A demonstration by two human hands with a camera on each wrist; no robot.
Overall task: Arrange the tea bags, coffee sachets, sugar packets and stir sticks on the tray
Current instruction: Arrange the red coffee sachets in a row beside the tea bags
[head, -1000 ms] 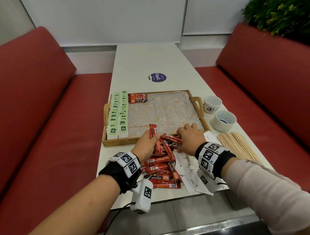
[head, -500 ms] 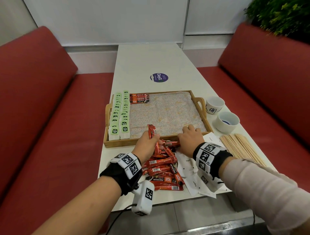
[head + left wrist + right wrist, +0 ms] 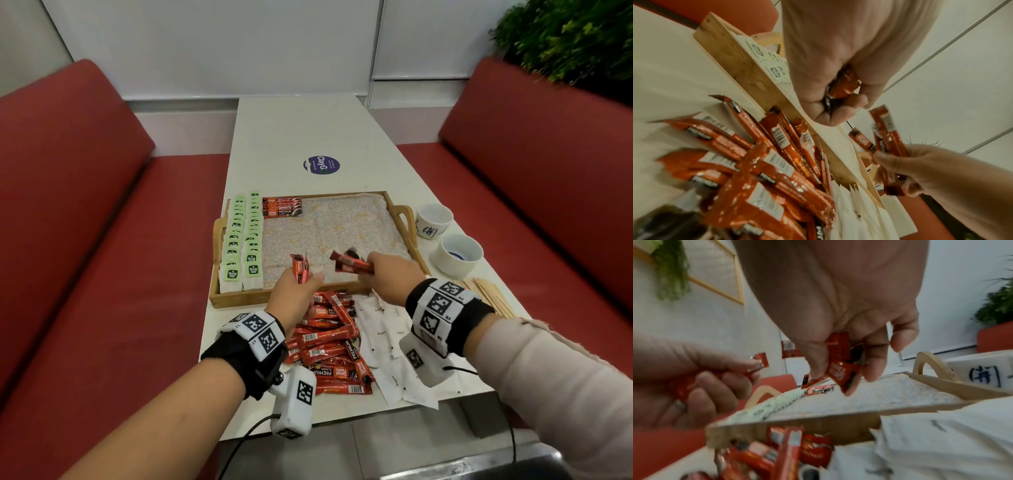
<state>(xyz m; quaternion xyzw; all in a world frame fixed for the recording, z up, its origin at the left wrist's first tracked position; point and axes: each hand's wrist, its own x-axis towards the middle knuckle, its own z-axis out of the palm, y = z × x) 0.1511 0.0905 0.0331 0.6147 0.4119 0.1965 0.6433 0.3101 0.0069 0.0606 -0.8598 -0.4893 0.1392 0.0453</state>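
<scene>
Desk (image 3: 308,137), long and white, runs up the centre of the head view between red benches. Wooden tray (image 3: 236,298) sits at mid-frame; two columns of tea bags (image 3: 243,243) fill its left side and a short stack of coffee sachets (image 3: 282,207) lies at its upper left — the lined floor to the right of these is open.

Loose coffee sachet pile (image 3: 329,346) lies on the desk just below the tray's near rim, with white sugar packets (image 3: 380,329) touching its right side and stir sticks (image 3: 493,294) at the right edge. Two cups (image 3: 459,255) stand just beside the tray's right handle.

Left hand (image 3: 296,291) has its fingers curled round a few sachets held upright; right hand (image 3: 390,274) pinches a second small bunch pointing left, above the tray's near rim.

Judgement: sachets are light, thin and glossy, likely to slide against each other — best gripped across the middle, squared together. Near rim must be cleared; room on the tray floor is ample.
</scene>
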